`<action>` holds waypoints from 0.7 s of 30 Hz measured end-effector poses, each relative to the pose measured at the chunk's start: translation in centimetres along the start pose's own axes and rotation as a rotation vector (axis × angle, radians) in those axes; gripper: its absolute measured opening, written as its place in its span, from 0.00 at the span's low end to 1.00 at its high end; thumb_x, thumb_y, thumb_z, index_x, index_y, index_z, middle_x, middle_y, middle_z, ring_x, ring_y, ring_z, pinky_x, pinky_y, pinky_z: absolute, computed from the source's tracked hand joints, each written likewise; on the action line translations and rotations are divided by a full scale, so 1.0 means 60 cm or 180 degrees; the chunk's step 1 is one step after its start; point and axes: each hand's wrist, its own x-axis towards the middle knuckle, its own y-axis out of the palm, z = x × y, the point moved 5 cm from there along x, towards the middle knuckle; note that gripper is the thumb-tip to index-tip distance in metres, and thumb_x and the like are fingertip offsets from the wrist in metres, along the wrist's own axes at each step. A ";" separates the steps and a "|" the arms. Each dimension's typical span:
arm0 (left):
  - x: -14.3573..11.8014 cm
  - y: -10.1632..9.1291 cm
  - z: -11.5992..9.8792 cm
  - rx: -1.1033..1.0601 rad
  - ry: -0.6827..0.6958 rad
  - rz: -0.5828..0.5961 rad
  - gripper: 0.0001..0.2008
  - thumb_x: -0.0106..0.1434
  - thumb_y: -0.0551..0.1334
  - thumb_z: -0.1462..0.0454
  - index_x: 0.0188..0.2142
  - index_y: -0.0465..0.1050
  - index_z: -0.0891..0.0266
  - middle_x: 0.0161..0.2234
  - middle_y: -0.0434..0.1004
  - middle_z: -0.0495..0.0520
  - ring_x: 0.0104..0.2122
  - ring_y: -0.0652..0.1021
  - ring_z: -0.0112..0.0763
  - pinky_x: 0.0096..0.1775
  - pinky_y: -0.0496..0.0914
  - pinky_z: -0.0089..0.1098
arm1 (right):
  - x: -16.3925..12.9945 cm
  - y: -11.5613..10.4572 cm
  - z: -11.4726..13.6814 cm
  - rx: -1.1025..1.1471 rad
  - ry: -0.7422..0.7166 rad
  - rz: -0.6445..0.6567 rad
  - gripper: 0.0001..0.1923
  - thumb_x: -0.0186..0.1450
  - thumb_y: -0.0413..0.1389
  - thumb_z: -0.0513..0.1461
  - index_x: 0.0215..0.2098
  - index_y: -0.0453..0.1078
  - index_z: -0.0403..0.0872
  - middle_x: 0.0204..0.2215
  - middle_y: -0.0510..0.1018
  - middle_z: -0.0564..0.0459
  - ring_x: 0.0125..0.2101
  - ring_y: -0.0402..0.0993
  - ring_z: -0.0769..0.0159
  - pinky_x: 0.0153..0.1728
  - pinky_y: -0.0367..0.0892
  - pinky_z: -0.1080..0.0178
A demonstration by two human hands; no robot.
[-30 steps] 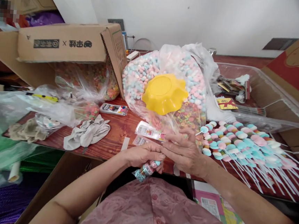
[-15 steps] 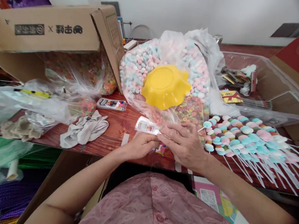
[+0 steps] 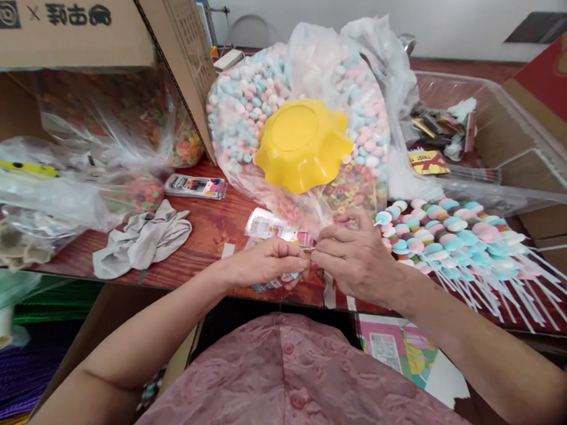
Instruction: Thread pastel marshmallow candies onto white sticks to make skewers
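My left hand [image 3: 276, 261] and my right hand [image 3: 358, 262] meet fingertip to fingertip just above the front of the table. Both are closed in a pinch, and something small and thin shows between them; its kind is too hidden to make out. Just behind my left fingers is a clear plastic packet [image 3: 271, 226] with white print, its right end reaching toward the pinch. Part of another printed packet [image 3: 270, 285] shows below my left hand. Right of my right hand lies a heap of marshmallow skewers [image 3: 455, 237] on white sticks, in blue, white, pink and brown.
Behind my hands a big bag of marshmallows [image 3: 244, 96] carries an upturned yellow scalloped bowl [image 3: 302, 145]. At left are a cardboard box [image 3: 72, 15], a grey cloth [image 3: 144, 243] and a flat printed pack [image 3: 196, 186]. A clear plastic bin [image 3: 519, 127] stands back right.
The view has shifted slightly, so things sit higher and further left. My hands have come fingertip to fingertip, and the packet by the left fingers now shows more of its length.
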 end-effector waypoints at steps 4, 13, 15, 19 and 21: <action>-0.017 0.006 -0.007 0.1624 0.0592 -0.0884 0.12 0.66 0.56 0.60 0.31 0.73 0.63 0.29 0.75 0.53 0.31 0.71 0.30 0.37 0.64 0.31 | 0.003 0.033 -0.004 0.0223 0.0436 0.0421 0.13 0.67 0.49 0.34 0.28 0.73 0.47 0.25 0.75 0.53 0.30 0.66 0.65 0.38 0.53 0.57; -0.049 0.004 0.093 -0.1282 -0.0605 -0.1218 0.14 0.56 0.63 0.55 0.25 0.69 0.64 0.19 0.70 0.48 0.18 0.69 0.23 0.24 0.63 0.26 | -0.110 0.011 -0.024 0.0784 0.2010 -0.1007 0.08 0.68 0.53 0.38 0.35 0.74 0.48 0.33 0.80 0.52 0.33 0.75 0.65 0.36 0.65 0.63; -0.035 -0.010 0.102 -0.1622 -0.0468 -0.1515 0.14 0.53 0.67 0.56 0.24 0.70 0.65 0.18 0.70 0.48 0.17 0.69 0.22 0.24 0.64 0.26 | -0.131 0.045 -0.008 0.0823 0.2117 -0.0641 0.08 0.68 0.55 0.39 0.32 0.74 0.49 0.30 0.79 0.53 0.31 0.75 0.66 0.33 0.65 0.64; 0.006 -0.026 0.101 -0.1762 -0.0113 -0.1922 0.14 0.52 0.69 0.57 0.23 0.71 0.66 0.19 0.71 0.50 0.19 0.71 0.22 0.25 0.66 0.25 | -0.135 0.100 0.023 0.0204 0.2037 -0.0213 0.09 0.68 0.53 0.37 0.34 0.75 0.47 0.32 0.78 0.49 0.34 0.74 0.63 0.36 0.64 0.62; 0.016 -0.024 0.096 -0.1862 -0.0024 -0.2006 0.14 0.52 0.70 0.57 0.25 0.72 0.66 0.20 0.72 0.49 0.20 0.72 0.22 0.25 0.66 0.24 | -0.129 0.112 0.024 0.0031 0.2029 -0.0125 0.10 0.68 0.52 0.36 0.32 0.75 0.46 0.31 0.77 0.49 0.34 0.72 0.63 0.35 0.63 0.62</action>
